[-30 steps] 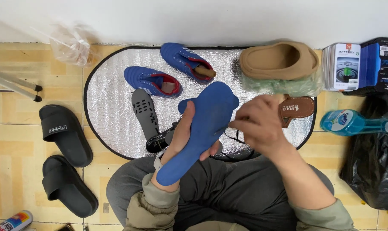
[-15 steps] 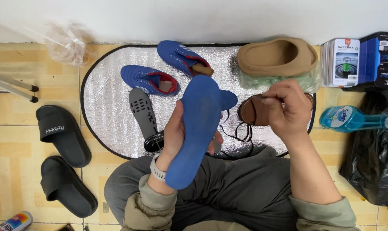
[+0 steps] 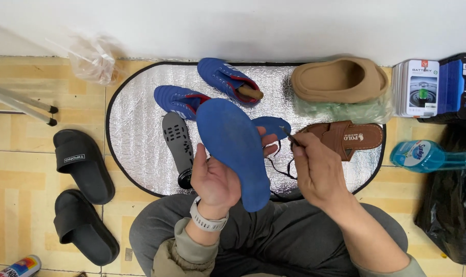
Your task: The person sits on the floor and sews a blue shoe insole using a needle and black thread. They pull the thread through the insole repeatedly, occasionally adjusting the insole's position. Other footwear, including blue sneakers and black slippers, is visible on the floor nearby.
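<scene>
Blue insole matt foam; mat shiny crinkled foil; slides matt rubber.

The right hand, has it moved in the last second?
Yes. The right hand has drawn back from the brown sandal toward the person, and now holds a thin tool beside the blue insole.

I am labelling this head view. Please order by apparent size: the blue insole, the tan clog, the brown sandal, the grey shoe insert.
1. Blue insole, though held nearest the camera by the left hand.
2. Tan clog.
3. Brown sandal and grey shoe insert: look alike, unranked.
</scene>
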